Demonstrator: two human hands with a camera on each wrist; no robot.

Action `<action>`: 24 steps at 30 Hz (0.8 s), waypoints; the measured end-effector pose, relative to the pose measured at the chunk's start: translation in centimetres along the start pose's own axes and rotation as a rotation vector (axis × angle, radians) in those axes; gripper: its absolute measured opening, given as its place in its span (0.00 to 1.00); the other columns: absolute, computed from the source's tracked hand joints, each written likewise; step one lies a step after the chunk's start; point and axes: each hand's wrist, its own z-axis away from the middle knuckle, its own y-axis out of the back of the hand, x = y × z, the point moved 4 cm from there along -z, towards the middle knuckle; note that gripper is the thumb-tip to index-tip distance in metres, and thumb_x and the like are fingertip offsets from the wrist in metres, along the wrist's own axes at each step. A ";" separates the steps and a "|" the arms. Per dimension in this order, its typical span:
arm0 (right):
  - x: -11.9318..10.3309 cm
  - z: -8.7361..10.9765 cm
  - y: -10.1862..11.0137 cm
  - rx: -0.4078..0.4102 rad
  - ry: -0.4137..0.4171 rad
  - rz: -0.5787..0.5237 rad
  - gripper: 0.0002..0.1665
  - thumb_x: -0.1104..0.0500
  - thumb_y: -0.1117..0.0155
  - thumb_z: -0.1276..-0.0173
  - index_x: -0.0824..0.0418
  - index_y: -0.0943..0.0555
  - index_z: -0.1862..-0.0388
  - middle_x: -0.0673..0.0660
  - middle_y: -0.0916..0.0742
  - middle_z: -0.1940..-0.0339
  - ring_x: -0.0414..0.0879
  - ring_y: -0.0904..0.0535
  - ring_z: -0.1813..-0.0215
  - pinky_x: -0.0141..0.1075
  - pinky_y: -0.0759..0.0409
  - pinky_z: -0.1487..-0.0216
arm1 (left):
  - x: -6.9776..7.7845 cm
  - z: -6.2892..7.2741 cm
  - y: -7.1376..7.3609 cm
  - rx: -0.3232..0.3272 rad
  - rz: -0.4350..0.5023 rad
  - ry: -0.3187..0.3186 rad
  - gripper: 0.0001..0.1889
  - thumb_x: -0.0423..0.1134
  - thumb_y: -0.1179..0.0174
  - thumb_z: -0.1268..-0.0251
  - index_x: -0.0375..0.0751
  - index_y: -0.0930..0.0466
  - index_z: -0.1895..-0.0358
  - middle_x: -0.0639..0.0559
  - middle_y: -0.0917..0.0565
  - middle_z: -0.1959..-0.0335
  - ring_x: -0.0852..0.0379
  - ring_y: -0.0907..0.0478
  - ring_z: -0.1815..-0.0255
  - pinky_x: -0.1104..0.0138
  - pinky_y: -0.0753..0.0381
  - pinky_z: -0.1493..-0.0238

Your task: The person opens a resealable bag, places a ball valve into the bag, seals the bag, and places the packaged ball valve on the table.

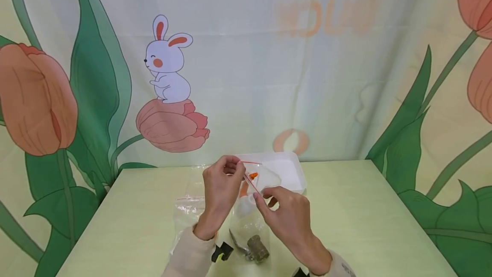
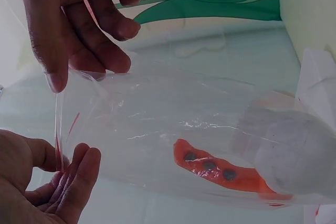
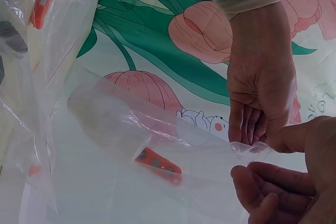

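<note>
Both hands pinch the mouth of a clear zip bag (image 2: 131,129) with red lines along its edge. In the head view, my left hand (image 1: 226,183) holds the upper end of the mouth, and my right hand (image 1: 288,213) grips the nearer end, lower and to the right. Inside the bag, an orange piece with dark round spots (image 2: 215,170) lies beside a rounded white piece (image 2: 294,153). The bag's body stretches away from the fingers in both wrist views.
Behind the hands stands a white tray (image 1: 294,174). Another clear bag (image 1: 186,217) lies on the table (image 1: 127,225) by the left forearm. A grey-brown piece (image 1: 258,248) rests in clear plastic between the forearms. A printed curtain (image 1: 246,76) hangs behind the table.
</note>
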 end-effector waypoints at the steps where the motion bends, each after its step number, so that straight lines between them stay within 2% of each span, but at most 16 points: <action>1: 0.0 0.0 0.0 0.005 0.003 0.000 0.04 0.52 0.25 0.45 0.50 0.13 0.73 0.43 0.13 0.80 0.32 0.20 0.79 0.27 0.28 0.78 | 0.0 0.0 0.0 0.001 0.003 -0.001 0.04 0.33 0.40 0.39 0.38 0.17 0.70 0.49 0.15 0.77 0.60 0.18 0.78 0.72 0.19 0.74; 8: 0.3 0.1 -0.4 0.028 0.026 -0.013 0.04 0.57 0.25 0.47 0.52 0.13 0.72 0.44 0.11 0.77 0.34 0.16 0.75 0.30 0.25 0.78 | 0.0 0.3 -0.1 0.012 0.035 0.009 0.04 0.33 0.40 0.39 0.38 0.17 0.69 0.48 0.16 0.77 0.60 0.17 0.77 0.72 0.19 0.74; 16: 1.2 0.0 -0.3 0.062 0.025 -0.024 0.05 0.62 0.28 0.48 0.52 0.14 0.73 0.45 0.12 0.78 0.34 0.17 0.76 0.24 0.28 0.80 | -0.3 0.6 -0.2 -0.005 0.070 0.043 0.04 0.33 0.40 0.38 0.38 0.17 0.68 0.48 0.16 0.77 0.61 0.17 0.78 0.72 0.18 0.75; 24: 1.6 -0.9 0.5 0.135 0.104 -0.041 0.04 0.64 0.28 0.47 0.56 0.15 0.73 0.47 0.12 0.78 0.37 0.17 0.76 0.24 0.25 0.78 | -0.5 0.7 -0.1 -0.012 0.087 0.040 0.04 0.33 0.41 0.39 0.38 0.18 0.69 0.48 0.16 0.77 0.62 0.17 0.81 0.70 0.18 0.77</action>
